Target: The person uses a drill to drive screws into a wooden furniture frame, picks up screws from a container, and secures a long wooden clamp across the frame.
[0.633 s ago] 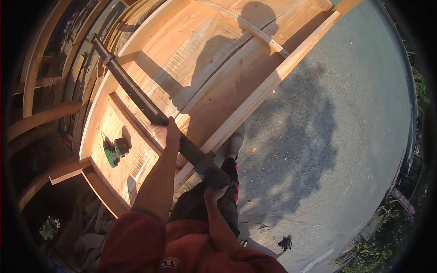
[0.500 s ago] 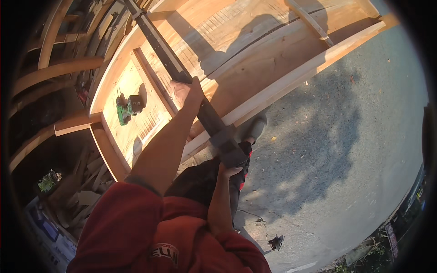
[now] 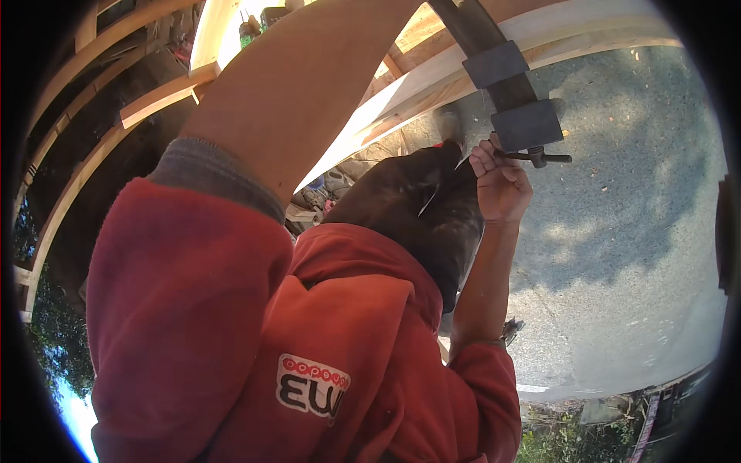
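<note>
A long dark bar clamp (image 3: 505,85) slants down from the top edge, over the pale wooden frame (image 3: 417,92). Two block-like dark parts sit on the bar, and a thin T-shaped screw handle (image 3: 554,158) sticks out below the lower one. The fingers of my right hand (image 3: 502,185) are curled round the left end of this handle. My left forearm (image 3: 301,92) stretches up past the top edge, so the left hand and whatever it touches are out of sight.
A green cordless drill (image 3: 248,31) shows partly behind my left arm, at the wooden frame. Curved timbers (image 3: 162,96) stand at the left. Grey paved ground (image 3: 610,216) lies to the right, with a small dark tool (image 3: 511,330) beyond my right elbow.
The view has shifted, and the clamp's end now appears higher and further right. My right hand has gone from under the clamp's end to its handle. My left hand has left the picture.
</note>
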`<act>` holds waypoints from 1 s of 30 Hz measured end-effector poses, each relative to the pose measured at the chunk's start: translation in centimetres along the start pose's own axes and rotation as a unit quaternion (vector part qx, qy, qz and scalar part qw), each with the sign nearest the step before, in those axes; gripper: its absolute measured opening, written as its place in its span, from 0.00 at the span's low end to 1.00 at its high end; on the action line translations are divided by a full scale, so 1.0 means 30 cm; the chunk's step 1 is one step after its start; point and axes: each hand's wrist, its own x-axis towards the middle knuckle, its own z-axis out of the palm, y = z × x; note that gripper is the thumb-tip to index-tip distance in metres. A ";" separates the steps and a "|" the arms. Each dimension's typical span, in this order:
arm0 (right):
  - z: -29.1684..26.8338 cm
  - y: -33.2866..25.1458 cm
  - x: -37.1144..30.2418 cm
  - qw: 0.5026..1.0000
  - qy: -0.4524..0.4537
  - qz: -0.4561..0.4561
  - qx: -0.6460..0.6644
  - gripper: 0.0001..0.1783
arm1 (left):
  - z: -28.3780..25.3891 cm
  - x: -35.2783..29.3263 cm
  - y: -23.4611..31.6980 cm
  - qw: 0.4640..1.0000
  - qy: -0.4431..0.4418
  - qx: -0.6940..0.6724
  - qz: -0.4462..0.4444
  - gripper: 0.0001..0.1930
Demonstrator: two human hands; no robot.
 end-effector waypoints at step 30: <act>0.549 -0.612 0.240 0.704 0.317 0.612 -0.169 0.11 | -0.440 -0.112 -0.163 0.399 -0.046 -0.697 -0.594 0.31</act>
